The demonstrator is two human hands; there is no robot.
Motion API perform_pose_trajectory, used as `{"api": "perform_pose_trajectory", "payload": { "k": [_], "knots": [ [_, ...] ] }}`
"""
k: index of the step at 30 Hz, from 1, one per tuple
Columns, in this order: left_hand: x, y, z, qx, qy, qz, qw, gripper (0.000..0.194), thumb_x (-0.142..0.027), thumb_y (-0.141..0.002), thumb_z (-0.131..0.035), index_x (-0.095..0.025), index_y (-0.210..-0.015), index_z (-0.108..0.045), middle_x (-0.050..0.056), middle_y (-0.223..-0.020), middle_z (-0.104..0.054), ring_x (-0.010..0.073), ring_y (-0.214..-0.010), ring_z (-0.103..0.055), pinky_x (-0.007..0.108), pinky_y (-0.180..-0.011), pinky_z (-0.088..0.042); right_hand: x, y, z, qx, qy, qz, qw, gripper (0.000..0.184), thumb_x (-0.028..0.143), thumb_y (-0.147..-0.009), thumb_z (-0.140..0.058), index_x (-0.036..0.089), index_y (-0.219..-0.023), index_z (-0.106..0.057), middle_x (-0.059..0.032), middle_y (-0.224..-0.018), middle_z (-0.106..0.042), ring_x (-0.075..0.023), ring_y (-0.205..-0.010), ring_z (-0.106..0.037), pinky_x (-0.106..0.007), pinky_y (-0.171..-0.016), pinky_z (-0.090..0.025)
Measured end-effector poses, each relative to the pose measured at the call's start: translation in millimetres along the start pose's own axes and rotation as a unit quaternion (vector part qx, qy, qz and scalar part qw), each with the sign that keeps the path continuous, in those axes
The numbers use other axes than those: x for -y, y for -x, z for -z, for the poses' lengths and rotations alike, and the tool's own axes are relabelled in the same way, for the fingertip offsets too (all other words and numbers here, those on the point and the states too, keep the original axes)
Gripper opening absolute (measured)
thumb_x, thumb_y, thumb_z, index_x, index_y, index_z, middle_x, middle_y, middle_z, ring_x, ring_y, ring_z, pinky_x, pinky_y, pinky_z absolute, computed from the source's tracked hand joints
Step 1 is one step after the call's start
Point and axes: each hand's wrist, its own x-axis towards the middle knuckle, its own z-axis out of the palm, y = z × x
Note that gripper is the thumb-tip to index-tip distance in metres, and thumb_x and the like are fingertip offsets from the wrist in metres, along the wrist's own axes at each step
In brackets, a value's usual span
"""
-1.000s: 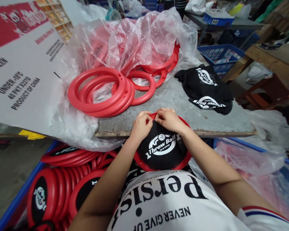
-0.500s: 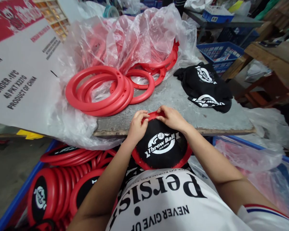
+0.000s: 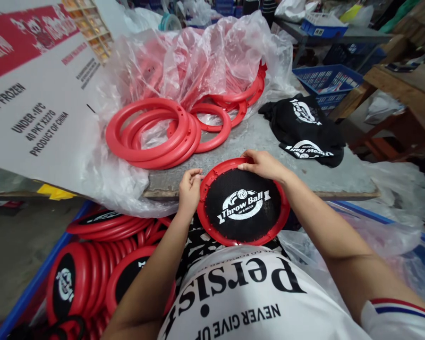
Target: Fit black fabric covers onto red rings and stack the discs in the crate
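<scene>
The red ring with black mesh (image 3: 243, 204) sits at the table edge (image 3: 255, 191). Left hand (image 3: 189, 186) pinches its left rim; right hand (image 3: 264, 165) grips the top rim. Blue bin (image 3: 28, 288) below holds finished discs (image 3: 78, 278).

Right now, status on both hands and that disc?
Left hand pinching the disc at its left rim. Right hand gripping the top rim. Disc half over the table edge, loose red rings beyond.
</scene>
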Motion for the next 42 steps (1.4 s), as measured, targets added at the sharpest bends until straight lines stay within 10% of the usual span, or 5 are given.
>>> {"api": "perform_pose_trajectory", "payload": {
  "k": [6, 15, 21, 42],
  "knots": [
    [0.8, -4.0, 2.6, -0.030, 0.118, 0.033, 0.992, 0.042, -0.056, -0.093, -0.054, -0.018, -0.104, -0.064, 0.008, -0.099, -0.073, 0.0189, -0.088, -0.069, 0.033, -0.083, -0.057, -15.0, -10.4, 17.0, -0.044, -0.011, -0.036, 0.998, 0.032, 0.046, -0.094, -0.064, 0.018, -0.109, -0.068, -0.0070, -0.099, -0.072, -0.0217, -0.085, -0.063, -0.029, -0.073, -0.044],
    [9.4, -14.0, 4.0, -0.042, 0.176, 0.070, 0.981, 0.047, -0.057, -0.077, -0.071, -0.016, -0.100, -0.064, 0.010, -0.104, -0.072, 0.0201, -0.089, -0.072, 0.034, -0.082, -0.056, -97.6, -21.6, -1.8, -0.116, -0.023, -0.296, 0.948, 0.043, 0.050, -0.099, -0.053, 0.014, -0.116, -0.068, -0.0145, -0.108, -0.072, -0.0260, -0.095, -0.065, -0.033, -0.082, -0.048],
    [16.3, -10.3, 2.1, -0.022, 0.103, 0.050, 0.993, 0.039, -0.048, -0.077, -0.070, -0.016, -0.100, -0.065, 0.010, -0.102, -0.072, 0.0228, -0.096, -0.071, 0.039, -0.092, -0.054, -100.6, -21.3, -12.7, -0.132, 0.069, -0.287, 0.946, 0.047, 0.050, -0.099, -0.052, 0.014, -0.126, -0.068, -0.0209, -0.131, -0.061, -0.0355, -0.124, -0.054, -0.044, -0.100, -0.043],
    [13.3, 0.0, -16.8, -0.050, -0.188, -0.093, 0.977, 0.034, -0.043, -0.091, -0.053, -0.021, -0.115, -0.063, 0.011, -0.126, -0.062, 0.0269, -0.110, -0.063, 0.044, -0.091, -0.056, -90.0, -29.1, -21.8, -0.141, -0.018, -0.320, 0.937, 0.038, 0.037, -0.097, -0.055, 0.022, -0.129, -0.069, -0.0141, -0.135, -0.061, -0.0350, -0.128, -0.052, -0.051, -0.106, -0.041]
  ]
}}
